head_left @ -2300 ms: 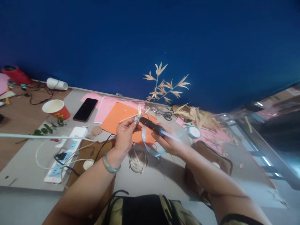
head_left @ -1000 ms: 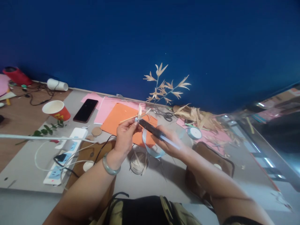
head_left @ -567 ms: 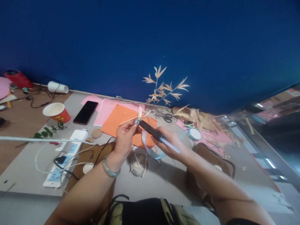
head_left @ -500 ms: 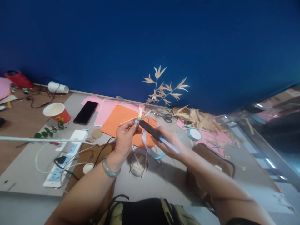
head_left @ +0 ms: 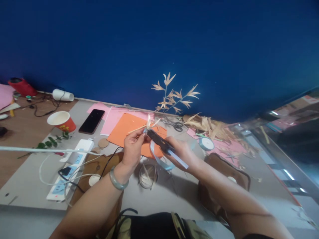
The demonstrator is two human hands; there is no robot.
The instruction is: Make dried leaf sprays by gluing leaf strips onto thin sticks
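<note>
- In the head view, the left hand (head_left: 132, 148) pinches a small pale flower (head_left: 149, 122) low down, over the orange paper (head_left: 122, 129) on the tabletop (head_left: 149, 204).
- The right hand (head_left: 181, 152) grips a black glue gun (head_left: 159, 140) (a white stick (head_left: 178, 160) pokes out its back). Its tip is right by the flower's bottom; I can't tell if they touch.
- Blue ribbon (head_left: 164, 165) loops down between the hands.
- This step looks like gluing the flower's bottom.
- The next move seems to need a still flower and a gentle squeeze.
</note>
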